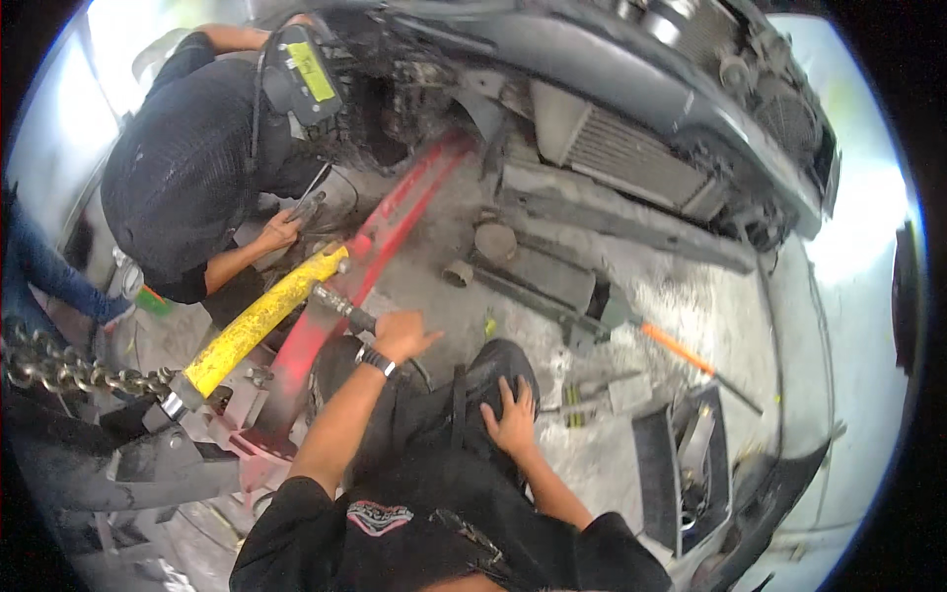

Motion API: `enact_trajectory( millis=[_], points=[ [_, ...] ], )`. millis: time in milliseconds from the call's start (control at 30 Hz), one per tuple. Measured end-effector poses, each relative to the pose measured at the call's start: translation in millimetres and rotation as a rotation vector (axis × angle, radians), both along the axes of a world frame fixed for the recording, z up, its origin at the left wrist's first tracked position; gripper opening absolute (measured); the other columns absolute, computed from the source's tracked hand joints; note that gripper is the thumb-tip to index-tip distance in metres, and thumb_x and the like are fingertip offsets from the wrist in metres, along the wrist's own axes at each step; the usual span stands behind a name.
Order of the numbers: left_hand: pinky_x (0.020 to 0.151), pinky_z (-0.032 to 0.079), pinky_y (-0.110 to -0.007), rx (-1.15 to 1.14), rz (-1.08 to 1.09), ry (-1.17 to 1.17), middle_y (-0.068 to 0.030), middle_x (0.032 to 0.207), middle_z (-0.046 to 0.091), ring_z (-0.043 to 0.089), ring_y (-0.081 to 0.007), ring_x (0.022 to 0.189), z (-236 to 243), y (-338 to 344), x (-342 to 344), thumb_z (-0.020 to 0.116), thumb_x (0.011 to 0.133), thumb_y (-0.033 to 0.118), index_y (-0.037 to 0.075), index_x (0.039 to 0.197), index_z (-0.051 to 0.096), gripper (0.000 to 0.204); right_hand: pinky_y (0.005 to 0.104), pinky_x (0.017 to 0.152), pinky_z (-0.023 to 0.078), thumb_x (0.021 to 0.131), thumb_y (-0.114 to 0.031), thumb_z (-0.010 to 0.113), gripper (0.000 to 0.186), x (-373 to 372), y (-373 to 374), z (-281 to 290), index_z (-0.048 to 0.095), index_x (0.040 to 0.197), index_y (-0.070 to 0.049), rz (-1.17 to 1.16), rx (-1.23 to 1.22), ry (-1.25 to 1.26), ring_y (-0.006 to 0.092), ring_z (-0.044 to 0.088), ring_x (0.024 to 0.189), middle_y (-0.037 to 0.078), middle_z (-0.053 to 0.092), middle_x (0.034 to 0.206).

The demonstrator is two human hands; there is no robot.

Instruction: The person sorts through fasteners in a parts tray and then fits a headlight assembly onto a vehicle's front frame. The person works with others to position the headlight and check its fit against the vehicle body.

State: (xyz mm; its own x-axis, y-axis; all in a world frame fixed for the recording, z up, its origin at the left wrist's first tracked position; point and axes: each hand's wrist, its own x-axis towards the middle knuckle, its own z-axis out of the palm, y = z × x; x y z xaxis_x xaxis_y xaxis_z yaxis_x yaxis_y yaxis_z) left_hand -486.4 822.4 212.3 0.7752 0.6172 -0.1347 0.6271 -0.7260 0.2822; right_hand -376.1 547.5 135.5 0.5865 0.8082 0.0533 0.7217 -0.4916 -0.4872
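Note:
My left hand [402, 335] grips a dark hose with a metal fitting [333, 299] that joins the upper part of a yellow hydraulic cylinder [264, 318]. The cylinder lies at a slant over a red steel beam [404, 202], its lower end beside a heavy chain [99, 373]. My right hand [511, 419] rests open on my right knee, fingers spread, holding nothing. A co-worker [178, 178] crouches at upper left in dark clothing; that person's hand [279, 229] holds a metal tool near the car's underside.
The car's front, bumper off, with an exposed intercooler [631, 158], spans the top. A floor jack [543, 291] with an orange-sleeved handle [676, 350] is on the concrete. An open toolbox [651, 464] sits at lower right. Another person's jeans-clad leg [59, 276] shows at far left.

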Motion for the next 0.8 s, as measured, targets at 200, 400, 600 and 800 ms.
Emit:
enact_trajectory(
  millis=[200,400,600,800],
  points=[
    [0.062,0.052,-0.045,0.069,0.115,-0.242,-0.0191,0.079,0.068,0.067,-0.0350,0.071,-15,-11,-1,0.064,0.079,0.051,0.004,0.088,0.067,0.047,0.0554,0.107,0.029,0.084,-0.037,0.067,0.069,9,-4,-3,0.042,0.140,-0.005,0.092,0.016,-0.105,0.0518,0.033,0.129,0.036,0.032,0.139],
    [0.064,0.053,-0.044,0.090,0.117,-0.356,-0.0187,0.075,0.067,0.067,-0.0345,0.071,-21,-16,4,0.069,0.078,0.043,0.002,0.081,0.067,0.041,0.0529,0.106,0.031,0.082,-0.036,0.070,0.068,25,3,-3,0.045,0.136,-0.003,0.098,-0.027,-0.108,0.0506,0.034,0.128,0.036,0.034,0.137],
    [0.063,0.052,-0.043,0.108,0.120,-0.423,-0.0191,0.072,0.066,0.067,-0.0339,0.070,-32,-11,3,0.072,0.076,0.040,0.001,0.072,0.068,0.040,0.0515,0.105,0.035,0.085,-0.032,0.070,0.062,77,65,75,0.047,0.134,-0.002,0.068,0.221,-0.168,0.0481,0.039,0.126,0.032,0.034,0.139],
    [0.061,0.053,-0.041,0.087,0.141,-0.440,-0.0184,0.071,0.066,0.067,-0.0326,0.067,-29,-12,3,0.072,0.076,0.041,0.002,0.071,0.068,0.039,0.0549,0.105,0.033,0.085,-0.019,0.070,0.057,102,129,265,0.047,0.135,-0.004,0.181,0.565,-0.656,0.0454,0.037,0.131,0.029,0.034,0.142]
  ],
)
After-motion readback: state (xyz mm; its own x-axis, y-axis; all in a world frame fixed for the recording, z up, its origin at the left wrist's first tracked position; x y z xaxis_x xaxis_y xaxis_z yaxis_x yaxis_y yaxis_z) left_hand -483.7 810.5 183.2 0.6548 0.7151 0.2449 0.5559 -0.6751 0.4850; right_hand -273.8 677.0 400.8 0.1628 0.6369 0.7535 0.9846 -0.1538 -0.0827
